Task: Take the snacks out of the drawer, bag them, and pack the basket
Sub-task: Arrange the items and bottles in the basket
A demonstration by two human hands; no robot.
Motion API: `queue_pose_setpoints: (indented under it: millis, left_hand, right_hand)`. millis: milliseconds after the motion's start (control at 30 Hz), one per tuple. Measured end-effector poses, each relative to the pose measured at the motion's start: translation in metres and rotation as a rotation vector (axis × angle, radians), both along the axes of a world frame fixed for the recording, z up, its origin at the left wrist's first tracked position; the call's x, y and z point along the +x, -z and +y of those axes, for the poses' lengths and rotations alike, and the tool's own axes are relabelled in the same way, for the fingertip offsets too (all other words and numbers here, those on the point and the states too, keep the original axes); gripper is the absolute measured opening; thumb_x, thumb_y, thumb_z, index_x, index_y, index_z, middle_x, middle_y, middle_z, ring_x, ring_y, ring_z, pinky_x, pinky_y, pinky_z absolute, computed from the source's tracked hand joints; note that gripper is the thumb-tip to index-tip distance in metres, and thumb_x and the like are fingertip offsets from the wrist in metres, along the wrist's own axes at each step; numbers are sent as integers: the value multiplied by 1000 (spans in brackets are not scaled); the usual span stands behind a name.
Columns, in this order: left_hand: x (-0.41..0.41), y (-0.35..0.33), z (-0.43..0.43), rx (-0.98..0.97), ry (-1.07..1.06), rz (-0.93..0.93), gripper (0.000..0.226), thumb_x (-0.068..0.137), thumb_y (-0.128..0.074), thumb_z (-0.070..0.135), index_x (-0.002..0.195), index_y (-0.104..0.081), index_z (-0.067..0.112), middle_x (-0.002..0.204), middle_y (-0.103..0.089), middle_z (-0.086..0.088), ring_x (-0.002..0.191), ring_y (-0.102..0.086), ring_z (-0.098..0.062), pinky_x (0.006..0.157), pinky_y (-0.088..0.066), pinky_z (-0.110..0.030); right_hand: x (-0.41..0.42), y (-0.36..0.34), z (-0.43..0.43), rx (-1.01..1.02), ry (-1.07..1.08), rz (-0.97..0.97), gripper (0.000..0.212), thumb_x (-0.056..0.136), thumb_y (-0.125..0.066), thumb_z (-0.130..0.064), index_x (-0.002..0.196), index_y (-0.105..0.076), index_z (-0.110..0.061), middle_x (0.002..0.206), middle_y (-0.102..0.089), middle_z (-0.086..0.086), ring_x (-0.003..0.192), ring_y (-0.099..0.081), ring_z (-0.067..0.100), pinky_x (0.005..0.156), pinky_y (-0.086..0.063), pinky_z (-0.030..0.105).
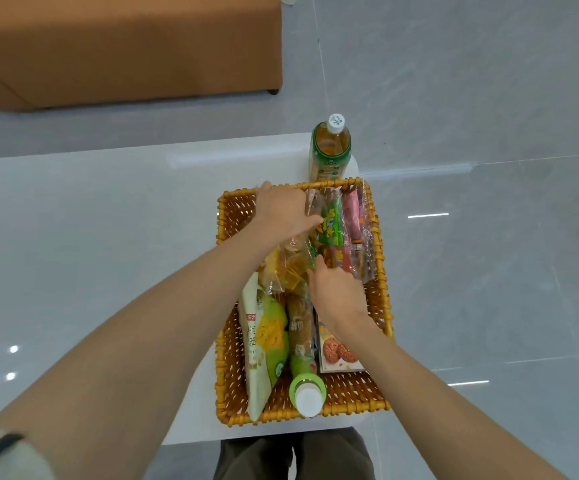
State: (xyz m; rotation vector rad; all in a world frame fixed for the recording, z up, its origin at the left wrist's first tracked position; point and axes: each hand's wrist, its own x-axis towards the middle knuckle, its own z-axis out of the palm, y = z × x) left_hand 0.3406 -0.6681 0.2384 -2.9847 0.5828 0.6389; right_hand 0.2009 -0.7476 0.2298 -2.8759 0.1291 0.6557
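Note:
An orange wicker basket (232,375) stands on a white table (90,220). In its far right corner lies a clear plastic bag of snacks (345,233), green, red and purple packets showing through. My left hand (281,211) rests on the bag's far left end, fingers curled over the plastic. My right hand (336,292) touches the bag's near end with fingers extended. Nearer in the basket lie a second clear bag of yellow snacks (282,265), a green and white corn snack packet (263,344), a brown packet (300,327), a cookie box (336,355) and a green bottle (307,389).
A tea bottle (329,150) with a white cap stands on the table just beyond the basket's far rim. An orange-brown sofa (125,46) sits across the grey tiled floor (488,133). My legs show below the table's near edge.

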Motion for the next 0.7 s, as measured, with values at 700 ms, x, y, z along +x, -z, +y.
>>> queue_pose_setpoints:
  millis: [700]
  left_hand:
    - [25,8,-4,-131,-211,208,41,95,-41,31,60,-57,16,63,-56,0,71,-58,-21,73,-48,-32]
  right_hand:
    - [41,2,10,54,101,-16,24,100,-40,-16,104,-62,-7,101,-67,11,93,-65,33,68,-40,33]
